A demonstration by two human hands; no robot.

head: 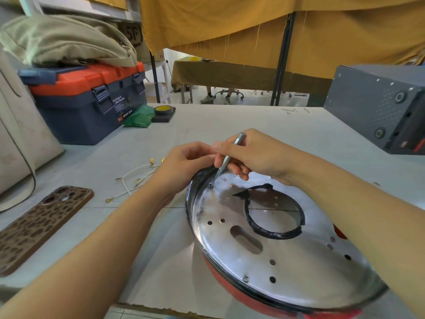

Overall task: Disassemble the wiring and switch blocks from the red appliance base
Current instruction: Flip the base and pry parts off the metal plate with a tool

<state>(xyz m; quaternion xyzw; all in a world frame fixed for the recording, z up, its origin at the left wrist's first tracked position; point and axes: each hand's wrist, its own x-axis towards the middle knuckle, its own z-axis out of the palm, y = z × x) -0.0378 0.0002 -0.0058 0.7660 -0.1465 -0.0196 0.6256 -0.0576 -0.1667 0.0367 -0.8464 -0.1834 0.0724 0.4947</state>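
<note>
The clearest writing is on the toolbox (92,100), a navy box with an orange lid at the far left of the table (253,125): its front label reads "WING BOX", with smaller print above it too blurred to make out, and behind it a cardboard box shows "SF". The red appliance base (276,249) lies tilted on the near right part of the table, to the right of and nearer than the toolbox, its shiny metal plate facing up, with a black-edged round opening and several small holes. The right hand (255,155) is curled closed around a slim metal screwdriver (226,157), whose tip meets a screw at the far left rim of the plate. The left hand (186,164) is loosely curled, its fingertips touching the base's rim just beside that tip; whether it grips anything cannot be told. Loose white wires (135,178) with brass terminals lie between the toolbox and the base, partly hidden by the left forearm. A phone (39,226) in a brown spotted case lies in front of the toolbox, a roll of tape (163,110) and green plastic just right of it, and a grey metal box (379,107) well to its right.
</note>
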